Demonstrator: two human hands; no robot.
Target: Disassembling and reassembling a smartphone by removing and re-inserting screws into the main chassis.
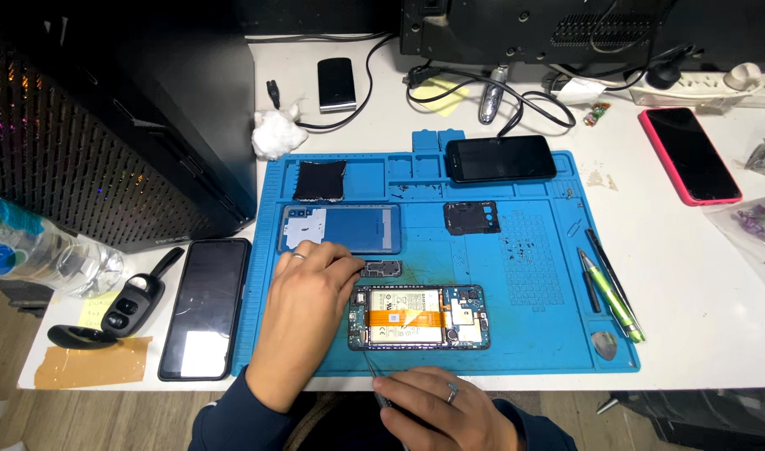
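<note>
- Left hand (309,302) laid flat on the blue mat (533,351), ring on 1 finger, fingertips touching the left end of the opened phone (417,317); grip spread, closed on nothing.
- Right hand (437,409) at the near edge of the surface (691,242), ring on 1 finger, grip clamped on a thin metal tool (372,367), probably tweezers, though only the slim tip shows.
- Tool tip angled up to the far left, ending just beside the near left corner of the opened phone.
- Opened phone lying flat near the middle of the mat's near half, back removed, white battery and orange flex cable showing.
- Small dark bracket (382,268) just beyond the left fingertips, on the mat.
- Blue back cover (341,228) farther off, partly behind the left hand; a black square patch (320,180) beyond that.
- Black plastic frame piece (472,217) right of the back cover; a dark phone (500,159) lying across the mat's far edge.
- 2 pens (610,288) along the mat's right side, with a small metal pick (603,344) near the mat's near right corner.
- Off the mat to the left: a black phone (204,307), a car key (132,302), a strip of tan tape (93,362), a water bottle (40,255).
- Far left: a black computer case (115,117) and a white wad (276,134).
- To the right: a phone in a pink case (690,154).
</note>
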